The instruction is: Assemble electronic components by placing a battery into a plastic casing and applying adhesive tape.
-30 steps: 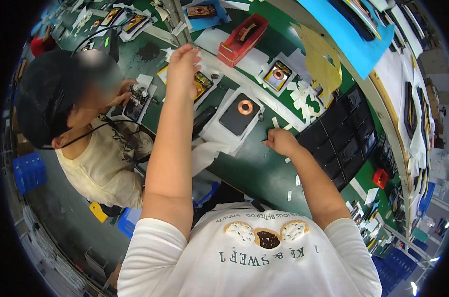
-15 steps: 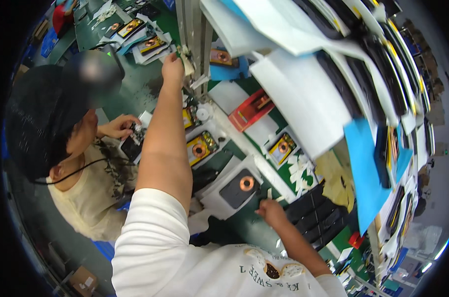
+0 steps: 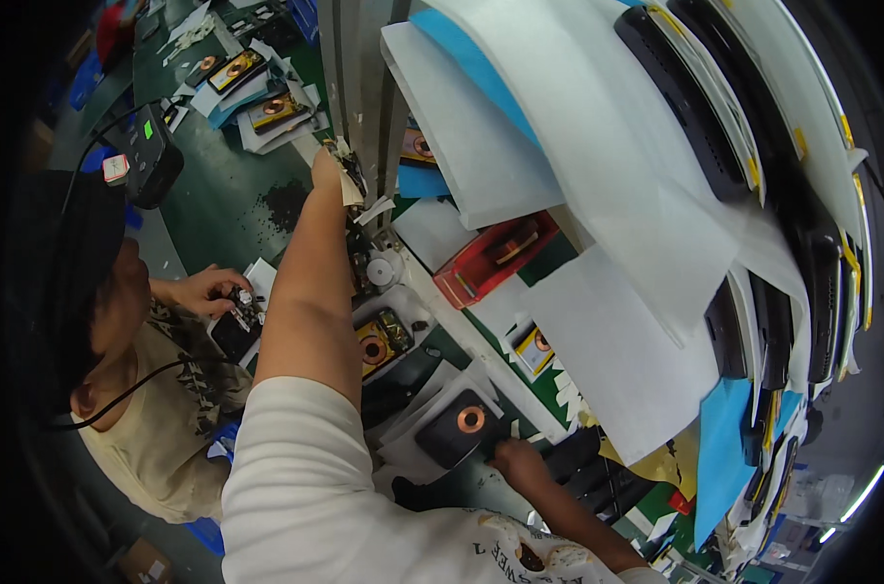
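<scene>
My left arm stretches far forward, and my left hand (image 3: 326, 171) is at the metal post, against a bunch of cream strips (image 3: 349, 185). Its fingers are hidden, so I cannot tell what they hold. Close to my body, my right hand (image 3: 522, 465) is curled beside the lower right corner of a dark phone back part (image 3: 440, 435) with a round copper coil. Whether something small is pinched in those fingers is too hard to see. The phone part lies on white sheets (image 3: 403, 450). Past it lies an opened phone (image 3: 387, 334) with a coil.
A tall stack of phones and white sheets (image 3: 646, 263) leans in from the right. A red tape dispenser (image 3: 461, 275) stands behind a pale rail. At left, a co-worker's hand (image 3: 208, 292) holds small parts over a phone. Opened phones (image 3: 278, 112) lie on papers at the far end.
The view has shifted, and the stack at right looms larger. My left hand has pushed in among the cream strips by the post. My right hand is now closer to the dark phone part.
</scene>
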### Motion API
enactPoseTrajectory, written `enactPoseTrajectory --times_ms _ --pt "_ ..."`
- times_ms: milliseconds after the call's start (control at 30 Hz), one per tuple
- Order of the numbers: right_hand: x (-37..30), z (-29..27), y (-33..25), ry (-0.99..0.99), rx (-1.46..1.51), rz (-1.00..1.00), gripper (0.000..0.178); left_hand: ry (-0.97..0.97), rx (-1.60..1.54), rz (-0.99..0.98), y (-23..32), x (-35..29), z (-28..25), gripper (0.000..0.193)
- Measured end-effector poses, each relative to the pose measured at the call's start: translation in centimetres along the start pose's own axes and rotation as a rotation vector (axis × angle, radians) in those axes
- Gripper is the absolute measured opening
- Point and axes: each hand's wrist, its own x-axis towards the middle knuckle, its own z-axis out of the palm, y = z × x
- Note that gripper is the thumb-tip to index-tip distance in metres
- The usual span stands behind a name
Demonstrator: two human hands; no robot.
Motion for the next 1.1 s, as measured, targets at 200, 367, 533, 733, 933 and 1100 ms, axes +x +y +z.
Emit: enactPoseTrajectory --times_ms 200,367,533,733,933,1100 --pt "-1.2 0.5 0.8 0.049 0.107 0.007 0.024 -0.109 0.100 0.258 6.7 -5.6 -4.4 0.029" --pt "-0.8 -0.2 0.2 -0.091 0.051 0.062 0.024 -0.132 0.330 0.615 4.8 -5.5 -3.5 0.025" --pt "-0.8 0.0 0.5 -0.034 0.039 0.057 0.025 -0.105 0.538 0.658 2.2 -3.7 -3.0 0.020" --pt "-0.8 0.7 -0.3 0.021 0.103 -0.017 0.023 -0.095 -0.088 0.483 4.7 -4.4 -9.9 0.024" --pt "-2.2 1.4 -0.1 0.039 0.136 0.042 0.027 0.187 0.599 0.434 22.1 -23.4 -15.4 0.016" --pt "-2.1 1.4 0.6 0.115 0.153 0.040 0.029 0.311 0.292 0.348 22.9 -29.4 -15.7 0.021"
